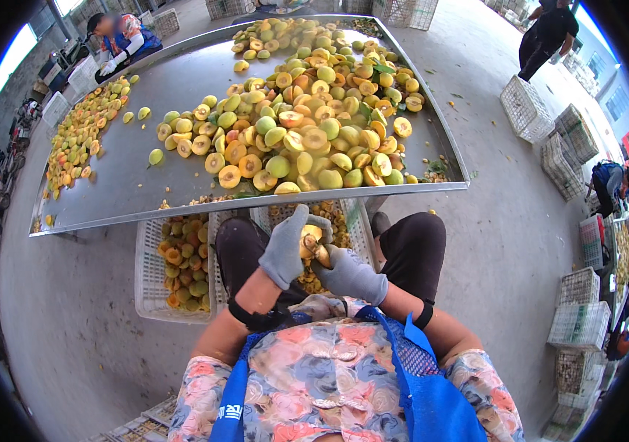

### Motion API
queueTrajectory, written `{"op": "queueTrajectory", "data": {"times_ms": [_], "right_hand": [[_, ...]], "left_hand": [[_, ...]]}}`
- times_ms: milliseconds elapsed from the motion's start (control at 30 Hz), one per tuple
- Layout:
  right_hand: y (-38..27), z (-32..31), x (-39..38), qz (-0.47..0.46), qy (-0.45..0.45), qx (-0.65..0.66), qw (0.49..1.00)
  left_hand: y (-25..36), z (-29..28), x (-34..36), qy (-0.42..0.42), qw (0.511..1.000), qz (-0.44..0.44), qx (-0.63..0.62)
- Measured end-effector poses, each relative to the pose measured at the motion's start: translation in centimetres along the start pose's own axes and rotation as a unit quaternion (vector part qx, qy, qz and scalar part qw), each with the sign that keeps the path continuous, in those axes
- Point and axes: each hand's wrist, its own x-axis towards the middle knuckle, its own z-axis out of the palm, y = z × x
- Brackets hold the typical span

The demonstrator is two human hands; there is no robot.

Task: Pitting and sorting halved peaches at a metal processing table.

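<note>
The wide grey sheet-metal table (145, 177) ran across the far half of the scene, its raised near edge passing just beyond the hands, so that the hands worked in the narrow gap between that edge and the person's lap. A large heap of halved and whole yellow-green peaches (307, 125) covered the right and middle of the table, while a bare strip of metal lay open on its left between that heap and a thinner line of cut fruit (79, 132) along the far-left side. Below the table edge stood a white plastic lattice crate holding orange peach halves (174, 269) on the left, and a second white crate (355, 228) sat between the knees. Bare concrete floor (506, 243) lay open to the right, bounded farther right by stacks of empty white crates (579, 317). The left hand (285, 247), in a grey knitted glove, was curled closed around the small yellow-orange peach (311, 241), thumb raised over its top. The right hand (350, 274), gloved likewise, was closed and touched the fruit from below; what else it gripped could not be told. Both forearms rose from the near edge, bent inward, meeting above the lap.
</note>
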Motion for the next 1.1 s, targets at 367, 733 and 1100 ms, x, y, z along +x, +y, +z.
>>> {"op": "queueTrajectory", "data": {"times_ms": [367,733,1100], "right_hand": [[1.9,0.2,0.6,0.079,-0.079,0.099,0.989],[0.3,0.5,0.4,0.054,-0.110,0.037,0.992],[-0.1,-0.7,0.5,0.114,-0.151,0.188,0.964]], "left_hand": [[1.4,1.3,1.4,0.031,0.997,0.049,0.053],[-1.3,1.0,0.1,0.113,0.989,0.083,-0.052],[-0.9,1.0,1.0,0.047,0.991,0.102,-0.072]]}}
